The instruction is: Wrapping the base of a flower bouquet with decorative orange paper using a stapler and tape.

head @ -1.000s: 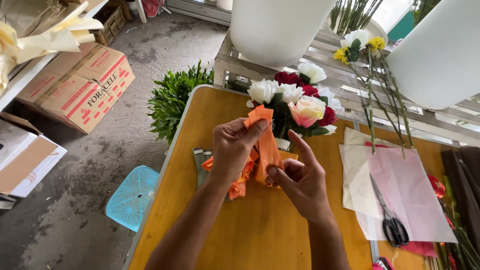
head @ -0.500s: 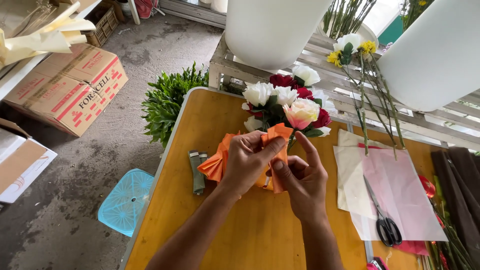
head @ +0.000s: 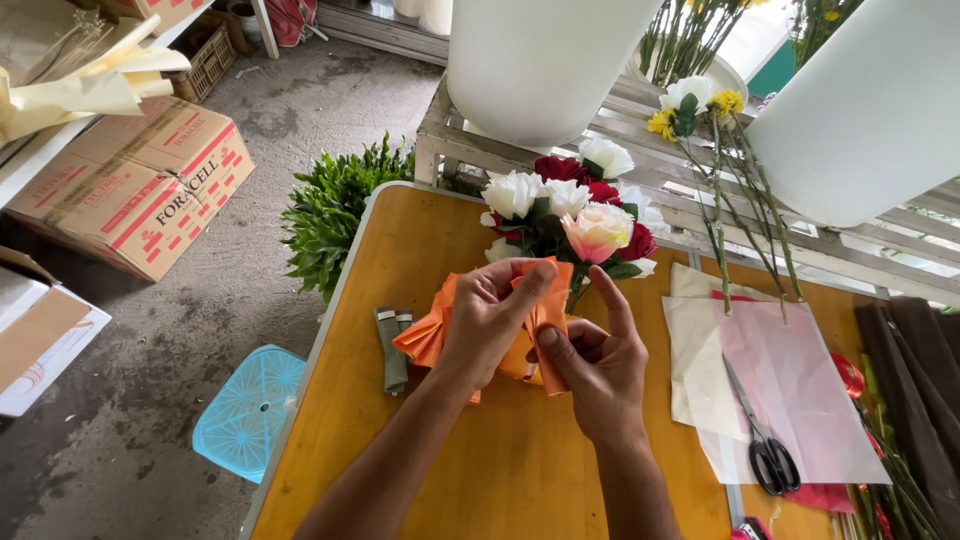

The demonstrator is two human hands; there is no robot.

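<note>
Lying near the middle of the wooden table (head: pixel 500 480), orange wrapping paper (head: pixel 430 335) is pinched at its upper fold by the left hand (head: pixel 490 320), fingers closed on it. The right hand (head: pixel 595 370) is closed on the paper's lower right part. Beyond, a rose bouquet (head: pixel 570 215) is seen; right, scissors (head: pixel 765 445) on pink sheets (head: pixel 800 390); left, 2 green rolls (head: pixel 392 345).

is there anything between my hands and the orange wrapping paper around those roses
Nothing visible. The left hand and right hand both already grip the orange wrapping paper, pinching a fold just below the rose bouquet. The scissors lie off to the right on pink paper.
</note>
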